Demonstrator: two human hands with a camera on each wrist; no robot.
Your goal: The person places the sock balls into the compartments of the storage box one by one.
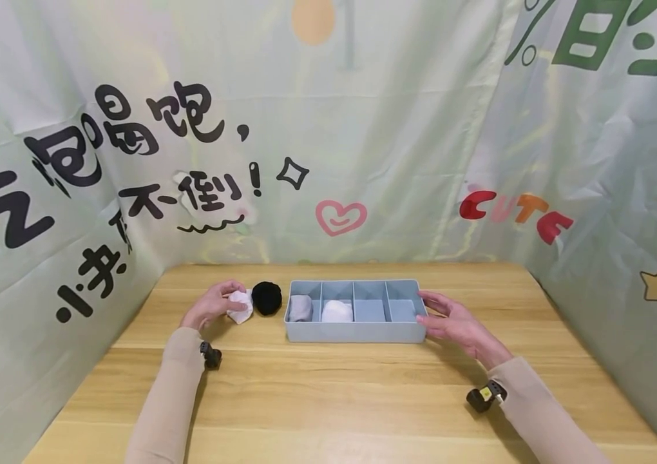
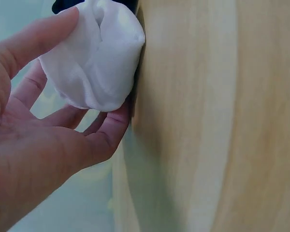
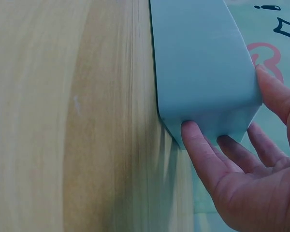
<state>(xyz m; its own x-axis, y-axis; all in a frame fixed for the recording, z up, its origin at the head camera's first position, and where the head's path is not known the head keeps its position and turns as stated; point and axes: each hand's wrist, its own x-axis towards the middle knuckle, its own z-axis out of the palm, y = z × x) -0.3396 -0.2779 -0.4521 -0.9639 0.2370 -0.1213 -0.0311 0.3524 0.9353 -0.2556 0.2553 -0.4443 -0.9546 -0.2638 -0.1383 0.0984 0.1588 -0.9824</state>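
Note:
In the head view, my left hand [image 1: 215, 304] holds a balled white sock [image 1: 240, 307] at the left of the table. The left wrist view shows the thumb on one side of the sock [image 2: 94, 58] and curled fingers under it. A balled black sock [image 1: 267, 298] lies just right of that hand. My right hand [image 1: 457, 324] touches the right end of a blue-grey divided box [image 1: 357, 332]. In the right wrist view, fairly straight fingertips rest against the end wall of the box [image 3: 208, 58], with the thumb at its top edge.
A grey rolled sock [image 1: 301, 308] sits in the box's leftmost compartment, and a white one [image 1: 337, 311] in the compartment beside it. The wooden table [image 1: 328, 399] ends at printed cloth walls [image 1: 398, 161] at the back and sides.

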